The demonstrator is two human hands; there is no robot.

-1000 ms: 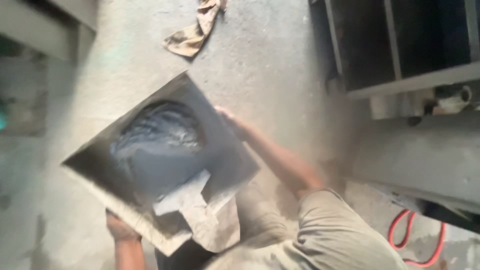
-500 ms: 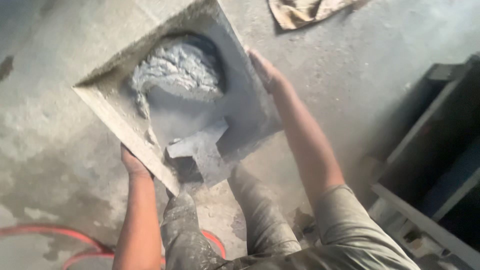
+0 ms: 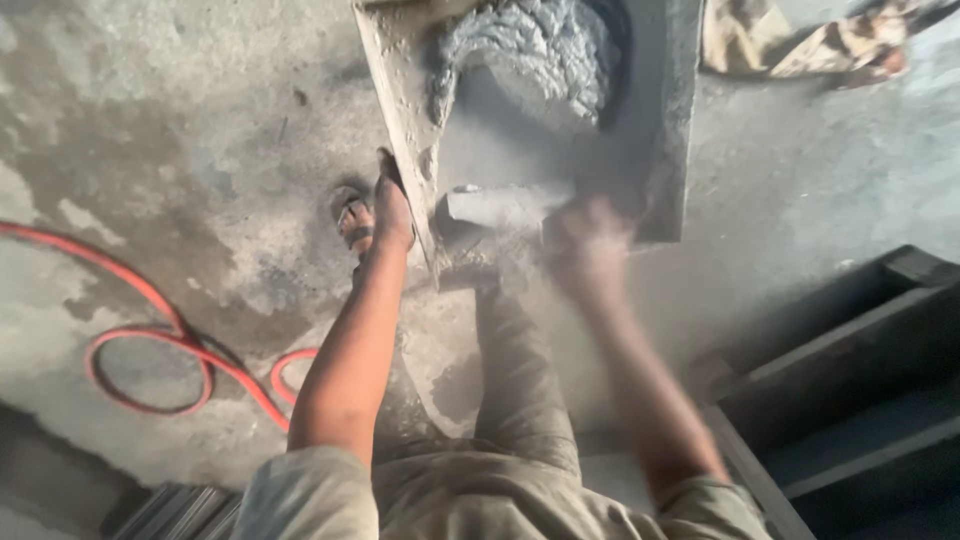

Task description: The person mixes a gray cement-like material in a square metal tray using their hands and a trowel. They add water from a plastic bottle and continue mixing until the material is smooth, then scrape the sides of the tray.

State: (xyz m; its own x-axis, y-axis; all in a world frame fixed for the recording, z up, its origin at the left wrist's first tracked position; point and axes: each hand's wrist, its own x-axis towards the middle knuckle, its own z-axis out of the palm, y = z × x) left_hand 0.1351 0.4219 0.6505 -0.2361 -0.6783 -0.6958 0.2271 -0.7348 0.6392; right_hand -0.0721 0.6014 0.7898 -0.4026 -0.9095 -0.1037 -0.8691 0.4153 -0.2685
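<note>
A square grey tray [image 3: 668, 130] lies tilted on the concrete floor, with a heap of wet grey mortar [image 3: 540, 50] in its far part. A flat grey block-shaped tool [image 3: 495, 207] rests in the near part. My left hand [image 3: 393, 212] grips the tray's left rim. My right hand [image 3: 590, 240] is blurred by motion at the right end of the tool, by the tray's near rim. Whether it holds the tool cannot be made out.
A red hose [image 3: 150, 345] loops over the floor at the left. A crumpled cloth [image 3: 800, 45] lies at the top right. Dark metal frames [image 3: 850, 380] stand at the lower right. My sandalled foot [image 3: 354, 222] is beside the left hand.
My right hand has left the tray's right rim and come to the near end by the tool. The view has swung, so the tray now sits higher in the picture.
</note>
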